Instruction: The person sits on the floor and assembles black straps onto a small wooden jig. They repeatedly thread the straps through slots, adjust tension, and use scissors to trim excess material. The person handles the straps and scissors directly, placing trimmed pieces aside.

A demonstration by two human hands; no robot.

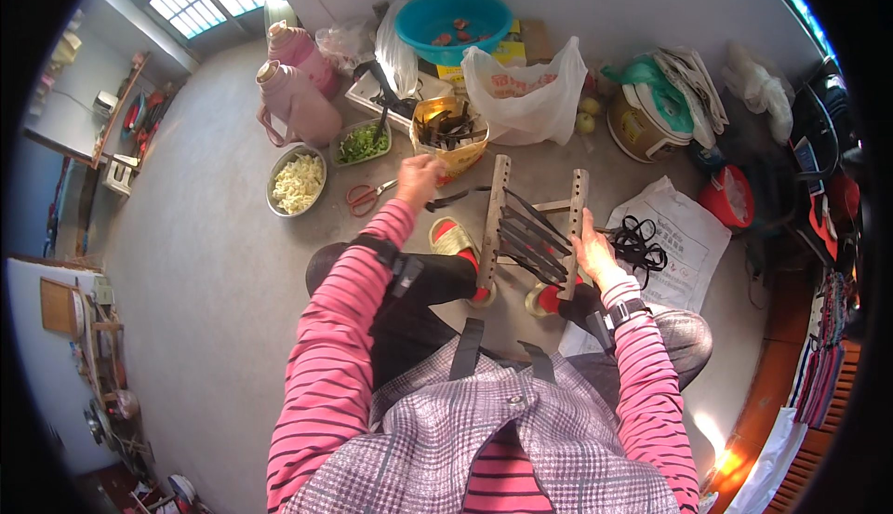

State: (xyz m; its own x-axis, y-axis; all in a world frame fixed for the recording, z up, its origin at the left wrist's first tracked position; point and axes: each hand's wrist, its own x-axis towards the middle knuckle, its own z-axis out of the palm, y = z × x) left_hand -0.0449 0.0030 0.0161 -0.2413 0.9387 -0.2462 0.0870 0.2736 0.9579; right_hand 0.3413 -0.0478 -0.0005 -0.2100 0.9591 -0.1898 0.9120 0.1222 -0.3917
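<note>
Holds the frame (pixel 494 221) with the right hand (pixel 593 249), closed about the outer edge of the right rail (pixel 577 212). Holds the left hand (pixel 420 179) up beyond the left rail (pixel 489 258), seemingly curled, just above the outer end of a loose black strip (pixel 456 198). Cannot tell for certain, with the grip turned away from view, if pinching that end or only hovering beside it.

Has the frame in front of the body, above the slippers (pixel 451 235), with both rails running roughly away from the lap. Shows several dark strips (pixel 535 240) already strung from rail to rail, slanting and unevenly spaced. Leaves holes bare at the far ends of both rails, and the loose strip trailing outside to the left. Looks, judging by that, only part-way strung, with the far stretch left over.

Has more black cord in a looped coil (pixel 640 244) on the white sack (pixel 684 235), just right of the right hand. Has the bag (pixel 456 156) of dark pieces just beyond the left hand, and the red-handled scissors (pixel 363 200) on the floor (pixel 223 263) to its left, near but apart.
</note>
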